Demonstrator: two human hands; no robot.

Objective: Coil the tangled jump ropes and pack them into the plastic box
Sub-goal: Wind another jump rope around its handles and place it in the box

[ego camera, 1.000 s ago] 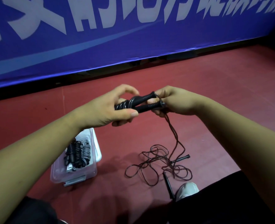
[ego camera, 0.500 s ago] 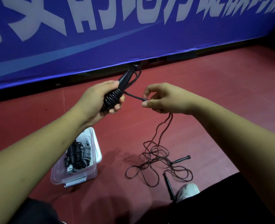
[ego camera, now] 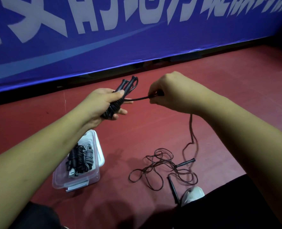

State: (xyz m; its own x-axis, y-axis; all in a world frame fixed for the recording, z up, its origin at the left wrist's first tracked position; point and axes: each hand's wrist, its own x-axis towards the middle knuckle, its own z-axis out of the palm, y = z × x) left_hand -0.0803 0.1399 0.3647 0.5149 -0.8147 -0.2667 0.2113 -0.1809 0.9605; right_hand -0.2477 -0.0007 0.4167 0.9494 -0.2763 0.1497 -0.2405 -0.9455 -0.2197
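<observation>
**A:** Since the cord (ego camera: 137, 98) is so thin and limp, where would you take hold of this jump rope?

**B:** By its 2 black handles (ego camera: 128, 85). They look stiff and light. The left hand (ego camera: 102, 104) grips both together, clamping the wound turns (ego camera: 111, 109) around their lower part. The right hand (ego camera: 168, 95) pinches the cord, which runs taut between the 2 hands above the red floor (ego camera: 137, 138).

**A:** And the slack?

**B:** It hangs from under the right hand down to a loose tangle (ego camera: 161, 171) on the floor, where 2 more handles lie. I cannot tell where 1 rope ends and the next begins.

**A:** Any trouble ahead?

**B:** The cord looks smooth, so I judge the turns could spring loose if tension drops. Thumb pressure on the last turn should hold them.

**A:** The plastic box (ego camera: 98, 154)?

**B:** It sits open on the floor beneath the left forearm, with coiled ropes (ego camera: 80, 161) inside, black and grey.
</observation>
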